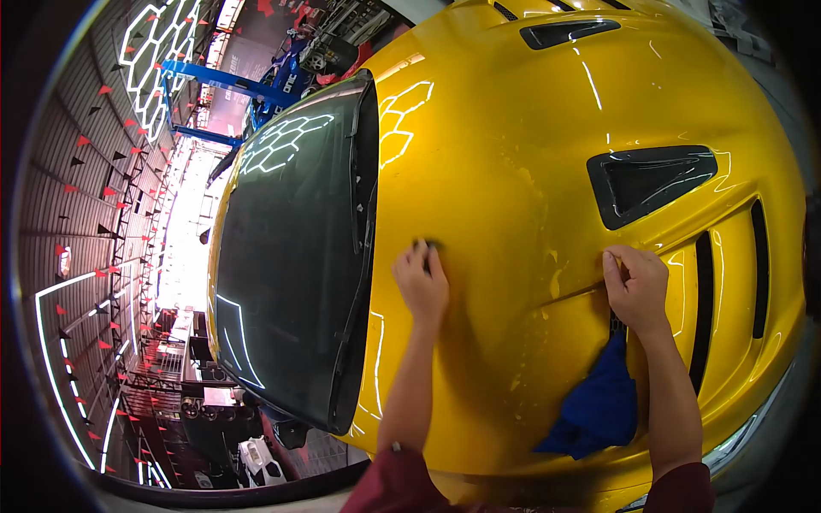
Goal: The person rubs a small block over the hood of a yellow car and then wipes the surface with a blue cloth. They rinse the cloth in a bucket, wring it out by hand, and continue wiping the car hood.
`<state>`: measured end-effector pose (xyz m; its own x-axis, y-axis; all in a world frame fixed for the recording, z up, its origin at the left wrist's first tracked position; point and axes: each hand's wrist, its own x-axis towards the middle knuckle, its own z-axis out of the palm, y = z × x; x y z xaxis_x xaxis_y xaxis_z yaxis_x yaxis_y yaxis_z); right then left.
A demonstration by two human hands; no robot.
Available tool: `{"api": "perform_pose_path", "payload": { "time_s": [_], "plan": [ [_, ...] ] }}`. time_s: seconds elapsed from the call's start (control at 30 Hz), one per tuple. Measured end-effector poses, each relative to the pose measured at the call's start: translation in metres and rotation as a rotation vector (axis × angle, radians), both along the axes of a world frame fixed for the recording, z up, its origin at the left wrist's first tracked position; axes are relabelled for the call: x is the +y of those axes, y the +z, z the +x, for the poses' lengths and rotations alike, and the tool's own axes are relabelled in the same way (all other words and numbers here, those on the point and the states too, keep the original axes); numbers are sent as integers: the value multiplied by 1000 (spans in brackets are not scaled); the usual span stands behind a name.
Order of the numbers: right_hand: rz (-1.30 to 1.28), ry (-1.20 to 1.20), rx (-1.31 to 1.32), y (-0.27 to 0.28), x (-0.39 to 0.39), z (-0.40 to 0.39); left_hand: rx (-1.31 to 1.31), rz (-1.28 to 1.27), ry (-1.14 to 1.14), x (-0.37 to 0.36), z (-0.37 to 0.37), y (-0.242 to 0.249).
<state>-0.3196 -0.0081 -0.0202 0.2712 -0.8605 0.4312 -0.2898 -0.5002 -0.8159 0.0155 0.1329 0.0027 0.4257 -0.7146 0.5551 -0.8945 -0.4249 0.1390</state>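
Only partial white letters, apparently "ONE", show on the blue lift arm (286, 85).

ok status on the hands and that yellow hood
Left hand pressing a small dark tool flat on the yellow hood. Right hand pinching at the vent slot edge. Blue cloth lying on the hood under the right wrist.

Both arms bare from wrist up past elbow, no gloves, no watch, no rings visible. Left hand (422, 282) bare, short nails far as can tell. Right hand (637, 286) same deal, bare. Dark red sleeves (395, 483), maroon-ish, short, ending well back from each hand near bottom edge. Plain fabric, no logo or print showing. Rest of clothing out of view.
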Motion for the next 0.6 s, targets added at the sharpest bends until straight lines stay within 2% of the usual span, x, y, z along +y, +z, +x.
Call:
{"api": "perform_pose_path", "payload": {
  "time_s": [0.1, 0.2, 0.27, 0.4, 0.5, 0.6],
  "plan": [
    [-16, -9, -14, 2, -3, 3, -67, 24, 61, -82, 88, 10],
    [-17, -2, -36, 2, -4, 2, -39, 37, 83, -84, 91, 2],
    [-16, -12, -43, 1, -3, 1, 7, 40, -22, -45, 32, 1],
    [-29, -12, -51, 0, -4, 1, 34, 15, -49, 44, -98, 1],
    [-39, -7, -53, -1, -3, 0, 13, -5, -76, 7, -53, -3],
    [-40, -17, -66, -2, -6, 2, -28, 4, 21, -82, 34, -2]
  ]
}}
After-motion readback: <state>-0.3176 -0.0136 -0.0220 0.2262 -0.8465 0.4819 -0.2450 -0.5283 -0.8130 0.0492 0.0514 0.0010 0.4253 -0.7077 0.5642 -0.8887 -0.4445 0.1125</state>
